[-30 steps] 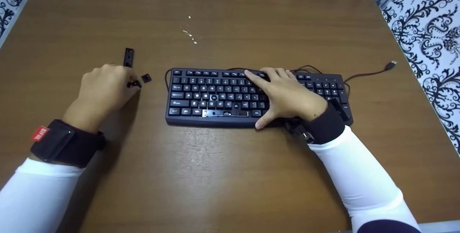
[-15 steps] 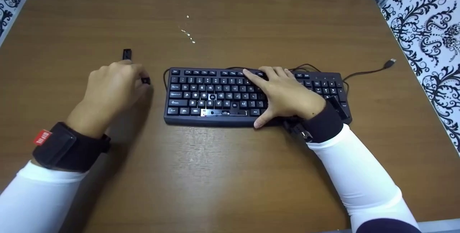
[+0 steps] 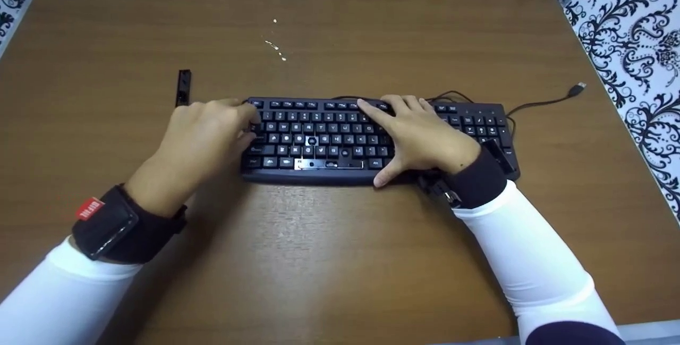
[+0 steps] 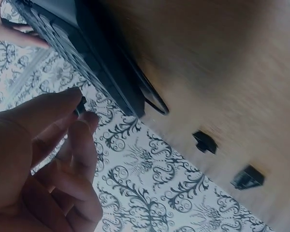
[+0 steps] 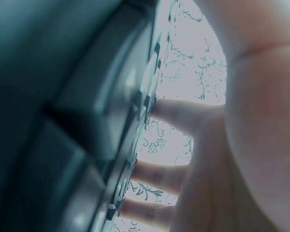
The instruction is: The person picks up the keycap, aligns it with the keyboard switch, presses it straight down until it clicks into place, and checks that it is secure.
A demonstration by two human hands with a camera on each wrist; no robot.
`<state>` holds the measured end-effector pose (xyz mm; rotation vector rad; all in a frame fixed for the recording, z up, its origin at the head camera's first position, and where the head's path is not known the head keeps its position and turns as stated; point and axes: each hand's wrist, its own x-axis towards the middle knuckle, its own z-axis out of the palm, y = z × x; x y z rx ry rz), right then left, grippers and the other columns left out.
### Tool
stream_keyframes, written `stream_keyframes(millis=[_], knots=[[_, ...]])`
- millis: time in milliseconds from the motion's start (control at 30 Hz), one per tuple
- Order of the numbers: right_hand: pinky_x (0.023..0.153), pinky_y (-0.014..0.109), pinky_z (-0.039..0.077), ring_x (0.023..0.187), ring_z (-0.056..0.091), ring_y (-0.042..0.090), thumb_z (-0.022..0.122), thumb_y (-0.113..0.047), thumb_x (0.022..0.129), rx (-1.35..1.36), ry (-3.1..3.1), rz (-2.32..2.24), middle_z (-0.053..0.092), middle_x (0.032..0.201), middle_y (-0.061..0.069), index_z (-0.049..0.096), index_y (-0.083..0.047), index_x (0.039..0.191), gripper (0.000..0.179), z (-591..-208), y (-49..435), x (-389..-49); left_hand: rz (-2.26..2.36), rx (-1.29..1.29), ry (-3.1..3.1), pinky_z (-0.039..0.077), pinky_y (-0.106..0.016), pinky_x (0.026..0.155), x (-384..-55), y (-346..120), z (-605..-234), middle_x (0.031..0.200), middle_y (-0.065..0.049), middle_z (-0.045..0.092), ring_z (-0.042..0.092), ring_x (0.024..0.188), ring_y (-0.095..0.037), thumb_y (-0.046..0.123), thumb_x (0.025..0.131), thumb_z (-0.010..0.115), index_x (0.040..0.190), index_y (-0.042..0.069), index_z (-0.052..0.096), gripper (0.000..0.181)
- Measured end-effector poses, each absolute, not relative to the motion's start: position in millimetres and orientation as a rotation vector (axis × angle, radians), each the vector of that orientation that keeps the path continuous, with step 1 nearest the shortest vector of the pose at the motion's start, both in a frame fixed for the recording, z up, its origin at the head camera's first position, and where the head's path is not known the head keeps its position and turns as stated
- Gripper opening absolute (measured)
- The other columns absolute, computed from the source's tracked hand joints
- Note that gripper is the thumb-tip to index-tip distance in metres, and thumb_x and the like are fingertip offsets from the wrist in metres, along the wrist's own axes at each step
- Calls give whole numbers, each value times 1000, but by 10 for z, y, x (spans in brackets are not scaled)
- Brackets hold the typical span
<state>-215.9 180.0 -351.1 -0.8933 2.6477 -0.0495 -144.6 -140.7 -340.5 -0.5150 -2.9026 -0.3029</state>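
Observation:
My left hand [image 3: 204, 135] is over the left end of the black keyboard [image 3: 329, 180]. Between thumb and forefinger it pinches a small dark keycap [image 4: 80, 105], mostly covered by the fingertips and hidden in the head view. My right hand [image 3: 419, 132] rests across the keyboard with fingers spread, thumb at the front edge and fingertips towards the back row. Key sockets show uncovered in the letter rows, and the long spacebar slot [image 3: 313, 164] is bare. In the left wrist view another loose keycap [image 4: 205, 141] lies on the table near the long black spacebar [image 4: 249, 177].
The keyboard's cable runs behind it, and its USB plug [image 3: 576, 90] lies on the brown table [image 3: 319, 260] to the right. Small pale specks [image 3: 276, 48] mark the tabletop beyond the keyboard. Patterned black-and-white wallpaper [image 3: 627, 58] surrounds the table's far and right sides.
My left hand has moved right, from beside the spacebar to the keyboard's left end, carrying a keycap. My right hand has stayed in place on the keyboard.

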Motion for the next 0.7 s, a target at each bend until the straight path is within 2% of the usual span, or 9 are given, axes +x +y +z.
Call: stream_keyframes(millis=[200, 700], knots=[[121, 66, 14, 146, 24, 43, 82, -75, 53, -892, 2648, -51, 23, 161, 19, 6, -33, 161, 139, -3514, 1801, -2155, -265, -570, -2920, 54, -51, 52, -1467, -1306, -3414, 100, -13, 74, 69, 68, -36, 11, 85, 75, 105, 10, 74, 20], [119, 69, 14, 147, 22, 44, 83, -75, 52, -899, 2652, -35, 21, 162, 20, 6, -32, 161, 140, -3503, 1801, -2151, -290, -743, -2832, 54, -44, 51, -1527, -908, -3451, 94, -11, 73, 68, 67, -32, 12, 86, 74, 101, 9, 73, 15]])
